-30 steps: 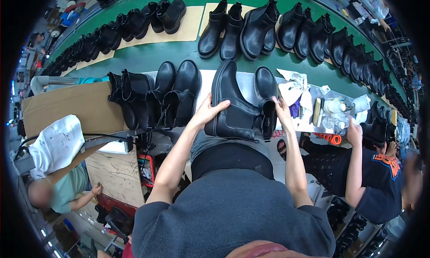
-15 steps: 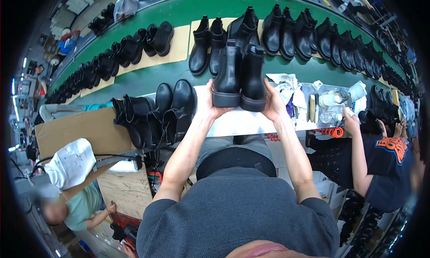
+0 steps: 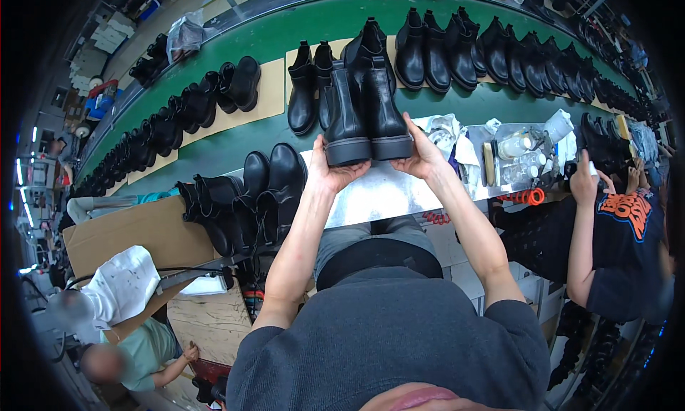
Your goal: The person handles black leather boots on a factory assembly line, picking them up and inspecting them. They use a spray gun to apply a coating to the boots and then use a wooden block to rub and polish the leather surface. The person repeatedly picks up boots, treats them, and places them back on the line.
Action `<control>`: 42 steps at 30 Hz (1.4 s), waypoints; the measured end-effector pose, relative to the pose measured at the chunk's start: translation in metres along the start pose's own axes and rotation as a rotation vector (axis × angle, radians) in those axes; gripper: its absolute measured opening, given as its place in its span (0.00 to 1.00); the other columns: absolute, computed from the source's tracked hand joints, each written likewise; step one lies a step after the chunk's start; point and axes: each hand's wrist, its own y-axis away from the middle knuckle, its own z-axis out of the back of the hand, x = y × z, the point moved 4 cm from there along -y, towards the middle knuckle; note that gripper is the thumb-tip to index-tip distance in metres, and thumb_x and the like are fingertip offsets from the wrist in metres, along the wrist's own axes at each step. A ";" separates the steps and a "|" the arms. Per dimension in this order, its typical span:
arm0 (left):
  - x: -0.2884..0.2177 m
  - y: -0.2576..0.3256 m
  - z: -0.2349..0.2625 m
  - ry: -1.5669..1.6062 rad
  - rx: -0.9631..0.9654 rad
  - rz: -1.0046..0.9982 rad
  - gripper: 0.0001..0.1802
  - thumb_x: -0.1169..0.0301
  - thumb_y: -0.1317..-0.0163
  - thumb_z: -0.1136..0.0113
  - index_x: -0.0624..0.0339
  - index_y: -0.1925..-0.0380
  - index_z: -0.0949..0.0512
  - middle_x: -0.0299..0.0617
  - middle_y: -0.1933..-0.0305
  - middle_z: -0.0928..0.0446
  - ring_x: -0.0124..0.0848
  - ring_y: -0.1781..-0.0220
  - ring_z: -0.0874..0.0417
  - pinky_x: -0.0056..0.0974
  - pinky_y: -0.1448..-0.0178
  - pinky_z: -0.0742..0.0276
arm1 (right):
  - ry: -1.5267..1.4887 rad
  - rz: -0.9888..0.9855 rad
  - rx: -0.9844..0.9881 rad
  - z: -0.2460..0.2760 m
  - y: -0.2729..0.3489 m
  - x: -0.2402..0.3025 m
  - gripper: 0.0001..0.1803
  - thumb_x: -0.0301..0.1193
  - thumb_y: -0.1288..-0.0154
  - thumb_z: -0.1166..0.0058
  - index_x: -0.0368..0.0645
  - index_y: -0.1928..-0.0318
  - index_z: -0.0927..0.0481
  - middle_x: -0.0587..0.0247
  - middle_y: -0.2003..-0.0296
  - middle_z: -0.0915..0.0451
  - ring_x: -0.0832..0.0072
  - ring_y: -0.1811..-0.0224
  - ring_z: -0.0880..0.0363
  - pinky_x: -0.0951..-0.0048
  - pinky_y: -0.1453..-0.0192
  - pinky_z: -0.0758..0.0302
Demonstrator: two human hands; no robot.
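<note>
1. The green conveyor belt curves across the upper half of the frame, carrying rows of black ankle boots from upper left to upper right, some on tan cardboard sheets.
2. Your metal work table sits just below centre, with four more black boots standing at its left end and a brown cardboard box beside them at middle left.
3. A co-worker in a black shirt stands at the right edge; another person in a light green shirt is at lower left.
4. You hold a pair of black boots upright, side by side, above the table at upper centre.
5. Your left hand cups the sole of the left boot, fingers spread beneath it.
6. Your right hand cups the sole of the right boot in the same way.
7. Bottles and rags clutter the table's right end.
</note>
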 end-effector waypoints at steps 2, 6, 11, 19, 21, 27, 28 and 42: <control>-0.001 0.000 0.000 -0.023 0.004 -0.001 0.36 0.41 0.33 0.63 0.62 0.41 0.35 0.58 0.41 0.35 0.50 0.39 0.32 0.60 0.36 0.37 | -0.010 -0.012 0.053 0.002 0.000 0.000 0.30 0.57 0.44 0.41 0.41 0.60 0.22 0.65 0.68 0.20 0.73 0.65 0.23 0.70 0.60 0.28; 0.003 -0.002 0.033 -0.173 0.199 -0.075 0.26 0.52 0.31 0.57 0.58 0.41 0.32 0.49 0.43 0.26 0.42 0.39 0.26 0.51 0.32 0.34 | 0.036 0.107 0.175 0.017 0.015 -0.010 0.24 0.48 0.36 0.46 0.39 0.53 0.23 0.64 0.63 0.18 0.76 0.61 0.20 0.71 0.57 0.24; 0.004 -0.036 0.144 -0.882 -0.199 -0.168 0.28 0.50 0.33 0.54 0.59 0.43 0.29 0.47 0.40 0.29 0.38 0.34 0.32 0.40 0.45 0.27 | 0.507 0.029 0.008 0.080 -0.006 -0.069 0.30 0.49 0.30 0.56 0.36 0.42 0.29 0.55 0.44 0.26 0.67 0.44 0.25 0.68 0.44 0.27; -0.019 -0.093 0.073 -2.015 -0.426 -0.196 0.74 0.43 0.64 0.27 0.68 0.31 0.68 0.75 0.34 0.47 0.64 0.32 0.42 0.47 0.31 0.39 | 1.653 0.166 -0.192 0.041 -0.057 -0.037 0.73 0.67 0.68 0.34 0.29 0.31 0.53 0.27 0.38 0.41 0.46 0.34 0.39 0.56 0.31 0.40; -0.015 -0.096 0.070 -2.072 -0.530 -0.224 0.70 0.46 0.63 0.26 0.66 0.31 0.63 0.73 0.35 0.45 0.61 0.35 0.37 0.47 0.33 0.36 | 1.878 0.217 -0.441 0.018 -0.054 -0.048 0.68 0.58 0.67 0.28 0.37 0.30 0.50 0.30 0.41 0.36 0.40 0.37 0.36 0.55 0.35 0.35; -0.046 -0.090 0.094 -1.718 -0.249 -0.504 0.57 0.57 0.62 0.23 0.65 0.35 0.45 0.64 0.42 0.30 0.48 0.44 0.23 0.42 0.40 0.28 | 1.430 0.416 -0.134 0.055 -0.069 -0.020 0.39 0.47 0.59 0.28 0.39 0.48 0.24 0.49 0.62 0.17 0.59 0.59 0.18 0.64 0.51 0.24; -0.046 -0.079 0.081 -1.524 -0.170 -0.428 0.52 0.61 0.59 0.23 0.68 0.36 0.41 0.52 0.44 0.25 0.35 0.45 0.22 0.35 0.42 0.28 | 1.325 0.347 -0.082 0.061 -0.072 -0.014 0.36 0.47 0.58 0.29 0.40 0.50 0.22 0.53 0.65 0.16 0.63 0.62 0.17 0.66 0.52 0.24; -0.025 -0.014 0.027 -0.883 0.231 -0.294 0.28 0.61 0.35 0.41 0.65 0.41 0.35 0.38 0.52 0.25 0.23 0.55 0.22 0.29 0.52 0.24 | 0.515 -0.038 0.077 0.019 0.005 -0.010 0.30 0.48 0.35 0.45 0.29 0.52 0.26 0.57 0.66 0.19 0.75 0.70 0.18 0.75 0.65 0.23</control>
